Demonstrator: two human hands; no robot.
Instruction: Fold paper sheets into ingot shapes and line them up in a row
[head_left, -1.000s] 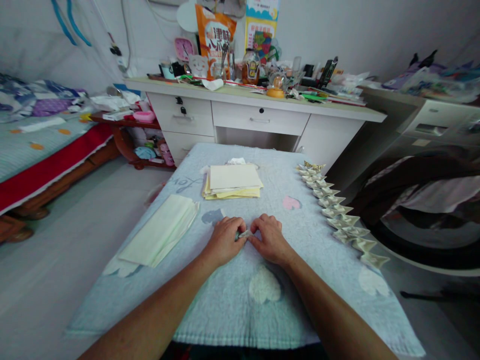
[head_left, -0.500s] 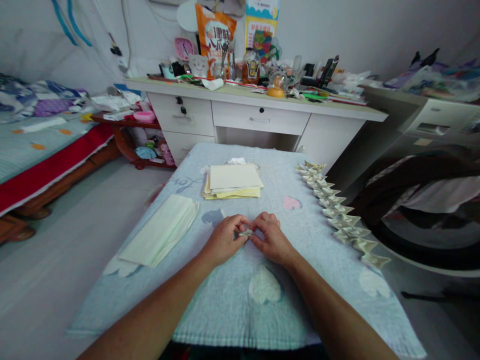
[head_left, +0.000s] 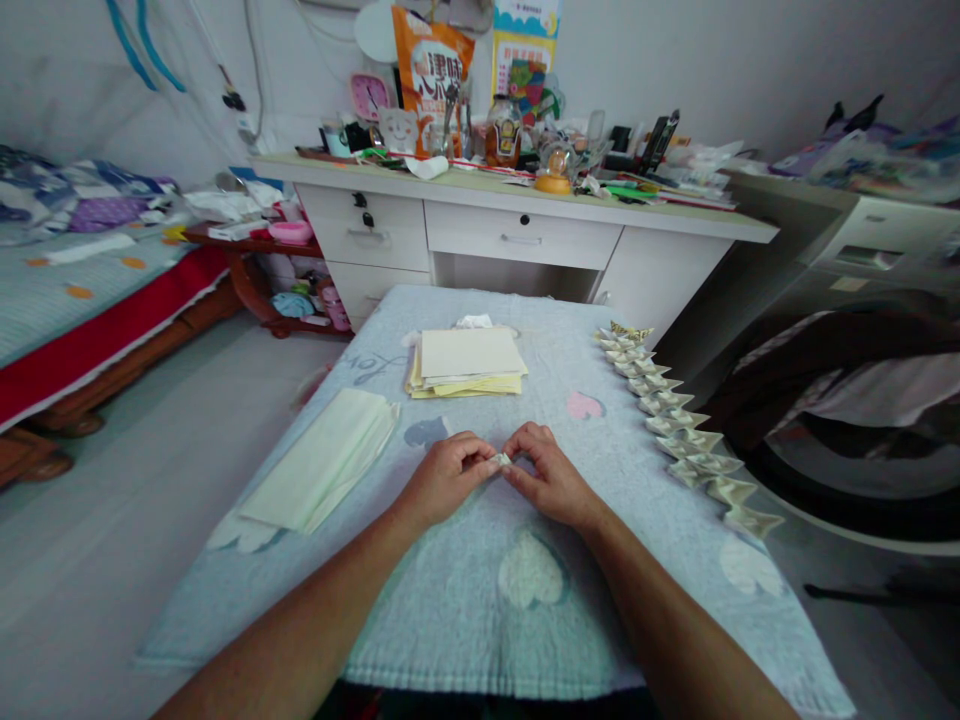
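Between my two hands, low over the middle of the cloth-covered table (head_left: 465, 620), is a small piece of folded paper (head_left: 502, 459). My left hand (head_left: 450, 475) pinches its left side between thumb and fingers. From the right, my right hand (head_left: 546, 470) pinches it as well, fingers curled. Much of the paper is hidden by the fingertips. Ahead of the hands lies a stack of cream and yellow paper sheets (head_left: 471, 353). Pale green folded paper (head_left: 322, 460) lies to the left. Along the right edge runs a row of several pointed folded paper pieces (head_left: 679, 420).
Behind the table stands a white desk (head_left: 517, 230) crowded with jars, bags and small items. A washing machine (head_left: 847, 300) with its door open and laundry inside is at the right. A bed (head_left: 97, 290) and a low wooden shelf (head_left: 247, 270) are at the left.
The fingertips have shifted on the paper piece; my left fingers have drawn closer together, and the paper shows slightly further right and higher. The sheets and the row have stayed put.
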